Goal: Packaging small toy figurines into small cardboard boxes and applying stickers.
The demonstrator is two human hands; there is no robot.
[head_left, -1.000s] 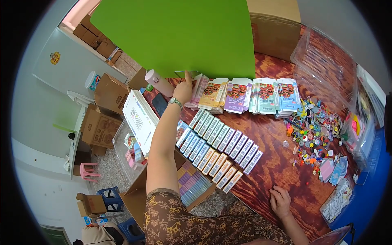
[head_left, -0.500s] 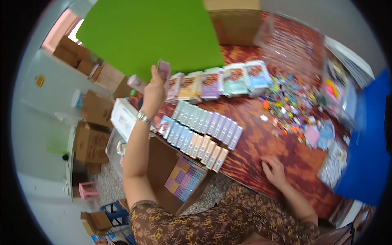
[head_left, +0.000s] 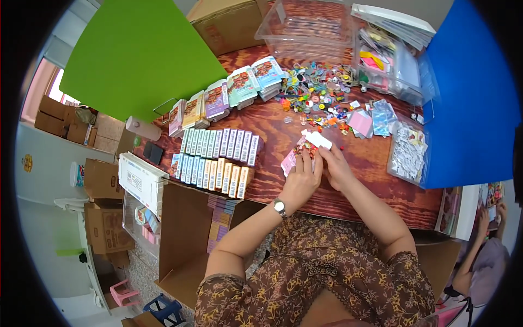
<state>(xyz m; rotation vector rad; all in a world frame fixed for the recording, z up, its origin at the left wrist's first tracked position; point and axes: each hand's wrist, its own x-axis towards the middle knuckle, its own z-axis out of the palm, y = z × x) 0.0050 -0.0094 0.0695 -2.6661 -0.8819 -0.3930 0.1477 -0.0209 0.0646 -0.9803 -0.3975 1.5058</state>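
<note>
A pink printed carton (head_left: 289,163), with a white flap (head_left: 317,139) at its top, is between my two hands above the table's front half. My left hand (head_left: 301,182), below a silver wristwatch, lies over its printed face with the fingers together. At the flap's right side my right hand (head_left: 336,166) grips the carton, thumb toward the white part. To the left stand two rows of small filled boxes (head_left: 218,143), green, purple, blue and orange. Behind them lie stacks of flat cartons (head_left: 243,84) in several colours.
Loose colourful trinkets (head_left: 321,90) spread beyond my hands. Right of them are a clear tub of white packets (head_left: 408,152) and a blue panel (head_left: 468,98). A green panel (head_left: 141,54) rises at far left. Below the front edge stands an open cardboard box (head_left: 185,234). Another person (head_left: 487,261) sits at far right.
My left hand has come back from the carton stacks to the table's front with a pink carton. My right hand has risen from the table and joined it. The view has turned.
</note>
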